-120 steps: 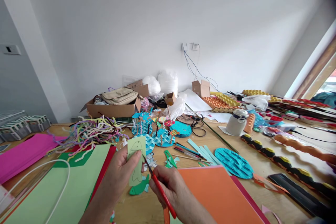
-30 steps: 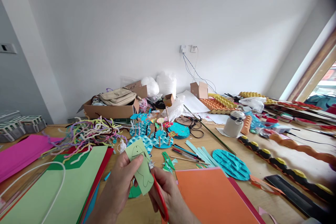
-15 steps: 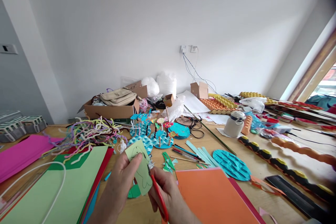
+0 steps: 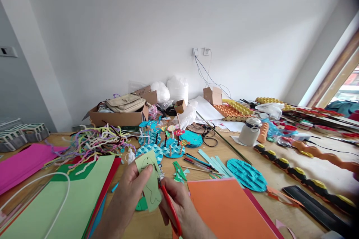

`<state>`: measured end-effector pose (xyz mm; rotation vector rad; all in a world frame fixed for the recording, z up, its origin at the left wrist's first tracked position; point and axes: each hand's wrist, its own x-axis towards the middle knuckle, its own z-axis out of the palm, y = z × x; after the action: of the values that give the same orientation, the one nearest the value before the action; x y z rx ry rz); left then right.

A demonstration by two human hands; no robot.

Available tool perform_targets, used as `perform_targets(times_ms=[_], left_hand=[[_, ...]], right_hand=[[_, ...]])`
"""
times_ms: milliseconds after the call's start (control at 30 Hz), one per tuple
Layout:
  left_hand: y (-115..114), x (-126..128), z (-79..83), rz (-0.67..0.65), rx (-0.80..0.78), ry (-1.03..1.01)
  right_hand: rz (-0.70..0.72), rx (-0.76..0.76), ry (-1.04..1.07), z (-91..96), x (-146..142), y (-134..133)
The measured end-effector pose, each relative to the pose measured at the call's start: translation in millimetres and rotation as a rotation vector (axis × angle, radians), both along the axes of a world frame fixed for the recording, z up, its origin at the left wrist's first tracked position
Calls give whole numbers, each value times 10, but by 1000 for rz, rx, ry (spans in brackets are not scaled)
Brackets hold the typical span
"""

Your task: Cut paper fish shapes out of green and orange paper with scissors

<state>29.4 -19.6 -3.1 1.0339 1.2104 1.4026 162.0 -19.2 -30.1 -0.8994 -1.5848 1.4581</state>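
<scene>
My left hand (image 4: 131, 186) pinches a light green paper piece (image 4: 153, 190) between thumb and fingers. A fish outline is drawn on it in dark line. At the paper's right edge, my right hand (image 4: 178, 198) is closed around red-handled scissors (image 4: 171, 209). Their blades point up and away from me beside the paper; whether they touch it I cannot tell. Beneath the held paper, a darker green paper piece (image 4: 141, 204) lies on the table, partly hidden. Green paper scraps (image 4: 179, 173) are scattered just beyond my right hand.
Orange paper sheets (image 4: 221, 209) lie at right, light green sheets (image 4: 70, 194) at left. Behind stand blue decorated discs (image 4: 172, 150), a pile of pipe cleaners (image 4: 98, 140), pens (image 4: 199, 162) and a cardboard box (image 4: 119, 119) with a bag. A white jar (image 4: 249, 132) stands farther right.
The scissors have turned slightly against the paper's right edge, and the paper has tilted a little. Both hands stay in nearly the same place, keeping their hold.
</scene>
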Motion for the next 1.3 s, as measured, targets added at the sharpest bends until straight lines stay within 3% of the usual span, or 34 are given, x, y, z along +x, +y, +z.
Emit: perform_targets(times_ms=[933, 1300], left_hand=[[4, 16, 7, 34, 9, -64], [14, -25, -7, -29, 0, 77]], right_hand=[[-15, 63, 15, -95, -13, 26], [-32, 62, -27, -49, -4, 20]])
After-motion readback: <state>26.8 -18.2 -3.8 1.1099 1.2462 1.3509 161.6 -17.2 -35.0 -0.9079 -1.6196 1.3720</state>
